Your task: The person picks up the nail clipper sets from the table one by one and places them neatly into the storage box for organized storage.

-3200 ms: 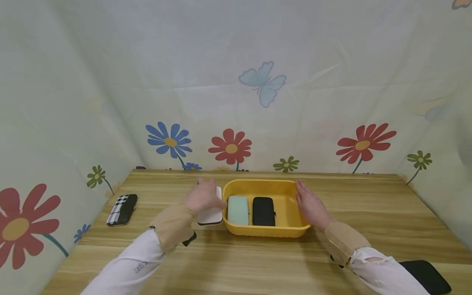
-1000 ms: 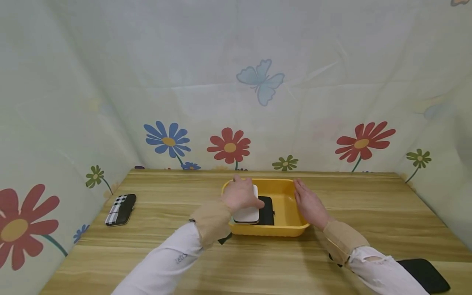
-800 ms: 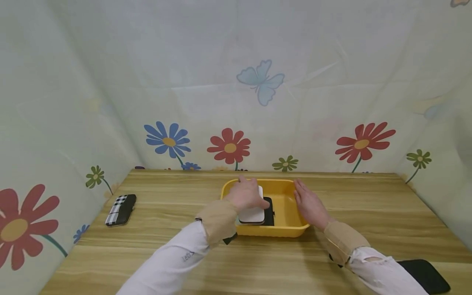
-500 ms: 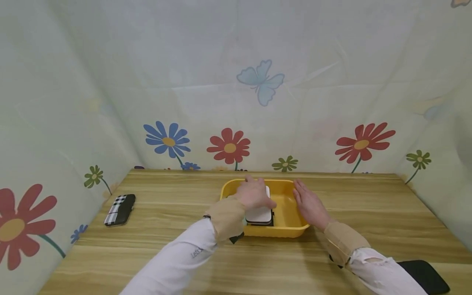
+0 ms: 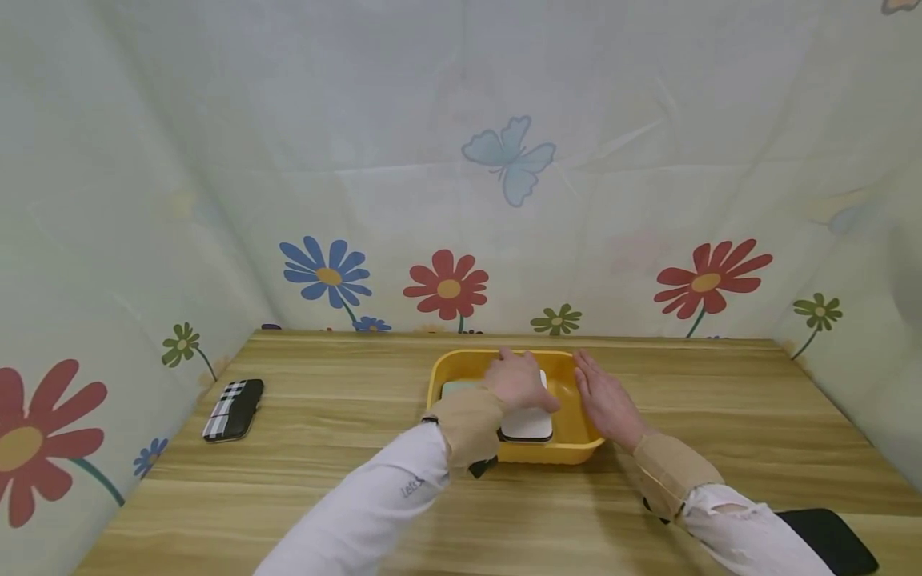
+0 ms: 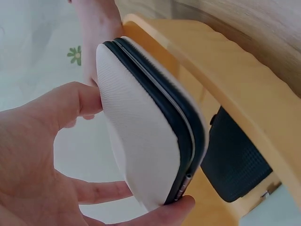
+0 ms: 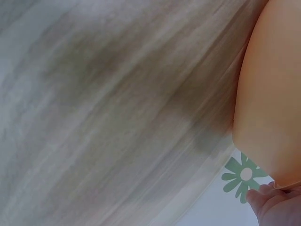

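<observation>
My left hand (image 5: pixel 520 382) grips a white clasp case (image 6: pixel 141 127) with a black edge and metal frame, thumb on one side and fingers on the other. It holds the case over the right half of a yellow plastic basket (image 5: pixel 555 454). Inside the basket, a black case (image 6: pixel 233 160) and a mint case (image 6: pixel 273 209) lie side by side, mostly covered by my left hand and wrist in the head view. My right hand (image 5: pixel 608 400) rests with straight fingers against the basket's right end; in the right wrist view only part of that hand (image 7: pixel 275 205) shows.
A black case with a plaid panel (image 5: pixel 234 410) lies at the table's left. Another black case (image 5: pixel 828 540) sits at the front right, partly behind my right sleeve. A flowered curtain (image 5: pixel 389 184) hangs behind the wooden table (image 5: pixel 324 512).
My left hand has picked up the white case from the table left of the basket and carried it rightward over the mint and black cases. My right hand has stayed at the basket's end.
</observation>
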`<state>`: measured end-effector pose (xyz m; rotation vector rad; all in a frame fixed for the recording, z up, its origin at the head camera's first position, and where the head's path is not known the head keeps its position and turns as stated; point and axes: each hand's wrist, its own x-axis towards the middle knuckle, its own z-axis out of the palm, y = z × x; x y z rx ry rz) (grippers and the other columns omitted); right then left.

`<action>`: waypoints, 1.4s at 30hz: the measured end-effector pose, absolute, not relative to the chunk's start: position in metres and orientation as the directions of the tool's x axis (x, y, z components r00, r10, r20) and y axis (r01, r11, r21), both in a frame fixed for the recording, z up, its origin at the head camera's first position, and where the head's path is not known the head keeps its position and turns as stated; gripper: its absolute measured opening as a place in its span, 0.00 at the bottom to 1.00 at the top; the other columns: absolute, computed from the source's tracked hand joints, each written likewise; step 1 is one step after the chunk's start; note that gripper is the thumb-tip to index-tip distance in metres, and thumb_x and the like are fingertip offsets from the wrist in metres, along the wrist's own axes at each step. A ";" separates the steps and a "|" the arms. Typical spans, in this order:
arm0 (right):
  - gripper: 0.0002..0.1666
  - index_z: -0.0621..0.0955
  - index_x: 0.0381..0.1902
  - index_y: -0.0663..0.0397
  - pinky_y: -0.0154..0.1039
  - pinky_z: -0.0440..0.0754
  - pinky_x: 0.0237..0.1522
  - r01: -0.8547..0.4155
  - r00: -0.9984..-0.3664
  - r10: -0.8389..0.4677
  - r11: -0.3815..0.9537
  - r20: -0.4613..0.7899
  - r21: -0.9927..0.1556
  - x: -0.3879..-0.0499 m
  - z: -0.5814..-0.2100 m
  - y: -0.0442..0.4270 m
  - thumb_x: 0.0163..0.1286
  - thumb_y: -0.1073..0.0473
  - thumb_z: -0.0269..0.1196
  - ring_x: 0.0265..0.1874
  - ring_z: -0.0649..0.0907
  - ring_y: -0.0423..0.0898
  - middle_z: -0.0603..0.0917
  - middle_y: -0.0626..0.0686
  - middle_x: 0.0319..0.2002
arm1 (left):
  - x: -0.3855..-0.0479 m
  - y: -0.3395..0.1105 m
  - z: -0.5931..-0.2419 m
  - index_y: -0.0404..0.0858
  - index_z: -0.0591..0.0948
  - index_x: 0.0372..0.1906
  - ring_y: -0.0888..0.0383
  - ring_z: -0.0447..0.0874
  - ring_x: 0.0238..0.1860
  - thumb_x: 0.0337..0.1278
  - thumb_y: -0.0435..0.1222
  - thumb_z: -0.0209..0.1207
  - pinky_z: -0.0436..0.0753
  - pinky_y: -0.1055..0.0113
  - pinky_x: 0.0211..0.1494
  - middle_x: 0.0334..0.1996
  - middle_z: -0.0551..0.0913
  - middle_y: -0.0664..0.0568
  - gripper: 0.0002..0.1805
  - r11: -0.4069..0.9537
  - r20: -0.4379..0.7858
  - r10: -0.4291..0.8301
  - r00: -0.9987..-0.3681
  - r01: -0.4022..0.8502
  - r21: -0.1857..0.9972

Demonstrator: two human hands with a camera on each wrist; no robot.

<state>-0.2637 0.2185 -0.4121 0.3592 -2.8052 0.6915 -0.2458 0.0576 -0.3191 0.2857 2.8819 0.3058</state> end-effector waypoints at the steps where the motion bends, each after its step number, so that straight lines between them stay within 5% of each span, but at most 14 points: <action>1: 0.26 0.59 0.61 0.73 0.55 0.58 0.60 -0.291 -0.943 -0.182 0.857 0.279 -0.424 -0.264 -0.412 0.218 0.72 0.59 0.37 0.61 0.61 0.63 0.58 0.69 0.63 | -0.246 0.059 -0.320 0.40 0.64 0.61 0.49 0.72 0.48 0.36 0.56 0.62 0.75 0.62 0.46 0.55 0.65 0.38 0.43 0.959 -0.206 0.214 -0.955 0.166 0.228; 42: 0.31 0.57 0.64 0.67 0.55 0.55 0.61 -0.268 -0.959 -0.144 0.729 0.242 -0.629 -0.265 -0.416 0.227 0.73 0.49 0.30 0.62 0.60 0.62 0.56 0.63 0.65 | -0.254 0.099 -0.341 0.42 0.65 0.60 0.49 0.70 0.48 0.39 0.54 0.61 0.76 0.61 0.42 0.54 0.64 0.41 0.39 0.962 -0.208 0.140 -0.968 0.083 0.262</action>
